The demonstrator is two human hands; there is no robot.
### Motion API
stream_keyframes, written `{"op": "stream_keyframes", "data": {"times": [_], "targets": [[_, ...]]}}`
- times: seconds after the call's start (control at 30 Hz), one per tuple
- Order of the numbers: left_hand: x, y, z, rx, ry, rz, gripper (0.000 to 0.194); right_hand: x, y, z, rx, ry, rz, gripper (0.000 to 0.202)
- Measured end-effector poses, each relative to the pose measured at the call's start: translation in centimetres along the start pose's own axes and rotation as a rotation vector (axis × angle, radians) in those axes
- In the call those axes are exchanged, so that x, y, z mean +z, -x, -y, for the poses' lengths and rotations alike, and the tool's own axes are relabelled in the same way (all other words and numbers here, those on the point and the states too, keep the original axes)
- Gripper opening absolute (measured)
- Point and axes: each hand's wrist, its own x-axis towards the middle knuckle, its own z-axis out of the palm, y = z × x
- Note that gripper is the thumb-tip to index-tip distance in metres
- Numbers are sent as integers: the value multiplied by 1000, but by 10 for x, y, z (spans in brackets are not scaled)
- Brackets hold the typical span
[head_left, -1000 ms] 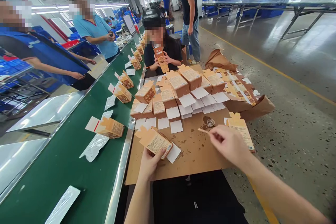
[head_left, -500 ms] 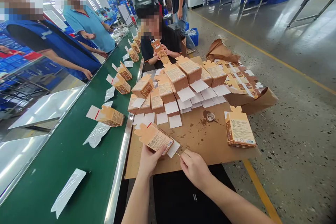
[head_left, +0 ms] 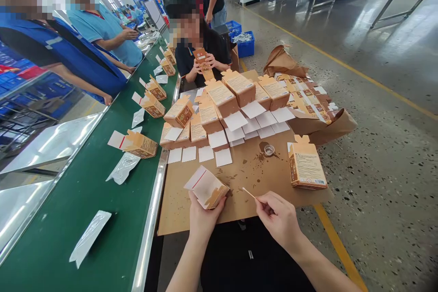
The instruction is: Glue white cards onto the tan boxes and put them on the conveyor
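My left hand (head_left: 202, 219) is closed around a small cardboard box (head_left: 207, 187) above the front of the cardboard sheet. The box's white flap with a red strip points up and left. In my right hand (head_left: 278, 214), fingers pinched, is a cotton swab (head_left: 249, 192), its white tip pointing up and left, apart from the box. Beyond the swab a small clear dish (head_left: 268, 150) stands among brown wet spots. One printed box (head_left: 307, 166) stands upright at the right of the sheet. Behind my hands several boxes (head_left: 222, 99) are piled, many with white flaps hanging out.
To the left runs a green conveyor belt (head_left: 92, 182) with a metal edge, carrying open boxes (head_left: 139, 143) and silvery pouches (head_left: 91, 237). A seated co-worker (head_left: 201, 54) holds a box across the pile. Other people stand beyond the belt. Brown paper wraps flat cartons (head_left: 308, 100) at right.
My left hand has turned the box so its flap with the red strip now faces up-left. My right hand has drawn the swab away from the box, to the right.
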Motion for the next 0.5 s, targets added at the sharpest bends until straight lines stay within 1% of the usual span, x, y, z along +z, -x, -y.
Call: {"op": "stream_keyframes", "data": {"times": [0.1,0.17,0.3,0.4,0.5], "targets": [[5,6,-11,42,-93,-26,75,-7,3,5,87,-73,34,33],[6,6,-20,44,-120,-41,74,-5,4,6,114,-116,44,32],[4,4,-33,37,-143,-114,73,0,6,3,128,-174,53,34],[7,5,-36,38,-119,-121,72,2,9,0,132,-165,75,37],[15,4,-34,32,-100,-133,72,4,12,-2,136,-163,80,37]]}}
